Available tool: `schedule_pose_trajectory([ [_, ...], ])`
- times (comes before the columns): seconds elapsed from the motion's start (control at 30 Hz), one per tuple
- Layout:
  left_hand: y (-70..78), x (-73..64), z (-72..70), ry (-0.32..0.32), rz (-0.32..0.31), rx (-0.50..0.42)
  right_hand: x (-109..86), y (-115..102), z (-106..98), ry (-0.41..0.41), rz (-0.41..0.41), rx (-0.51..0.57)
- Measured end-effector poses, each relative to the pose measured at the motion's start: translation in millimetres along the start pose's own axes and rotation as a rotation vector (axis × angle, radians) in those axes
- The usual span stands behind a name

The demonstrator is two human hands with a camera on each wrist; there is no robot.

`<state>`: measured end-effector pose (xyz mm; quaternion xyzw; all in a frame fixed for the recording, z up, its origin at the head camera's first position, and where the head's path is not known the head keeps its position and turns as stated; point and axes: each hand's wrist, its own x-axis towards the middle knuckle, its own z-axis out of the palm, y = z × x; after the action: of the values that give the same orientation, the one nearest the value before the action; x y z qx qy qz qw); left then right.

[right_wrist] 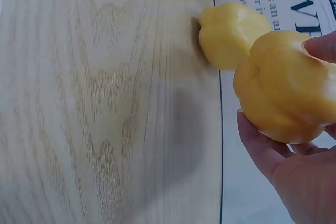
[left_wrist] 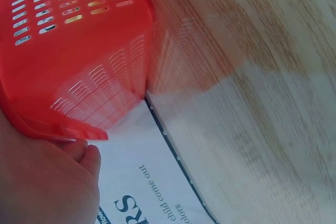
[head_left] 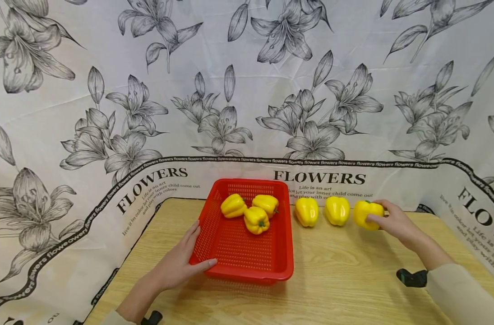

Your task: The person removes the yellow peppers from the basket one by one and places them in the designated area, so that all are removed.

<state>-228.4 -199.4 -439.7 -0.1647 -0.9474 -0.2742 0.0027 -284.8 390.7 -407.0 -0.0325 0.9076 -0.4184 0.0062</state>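
Observation:
My right hand (head_left: 394, 222) grips a yellow bell pepper (head_left: 367, 215) at the right end of a row, thumb on one side and fingers on the other. In the right wrist view this bell pepper (right_wrist: 289, 87) fills the grasp, its lobed end facing the camera. Two more yellow bell peppers, one in the middle (head_left: 337, 211) and one nearest the basket (head_left: 307, 212), sit left of it. My left hand (head_left: 177, 266) holds the near left corner of a red plastic basket (head_left: 285, 271), its thumb over the rim. Three yellow bell peppers (head_left: 256, 220) lie inside, toward the back.
The wooden table (head_left: 332, 280) extends in front of the basket and the row. Behind it hangs a white cloth (head_left: 230, 58) printed with grey flowers and lettering, which also rises along both sides. Dark straps (head_left: 411, 277) are at the wrists.

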Motion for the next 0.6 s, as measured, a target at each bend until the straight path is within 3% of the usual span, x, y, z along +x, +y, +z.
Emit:
schedule_pose_trajectory([
  [0.4, -0.5, -1.5, 0.9, 0.0, -0.003, -0.011, 21.5, 29.6, -1.3, -0.032, 0.076, 0.017],
  [0.6, 0.8, -1.4, 0.3, 0.0, 0.007, -0.003, 27.0, 39.2, 2.0, -0.022, 0.082, -0.026],
])
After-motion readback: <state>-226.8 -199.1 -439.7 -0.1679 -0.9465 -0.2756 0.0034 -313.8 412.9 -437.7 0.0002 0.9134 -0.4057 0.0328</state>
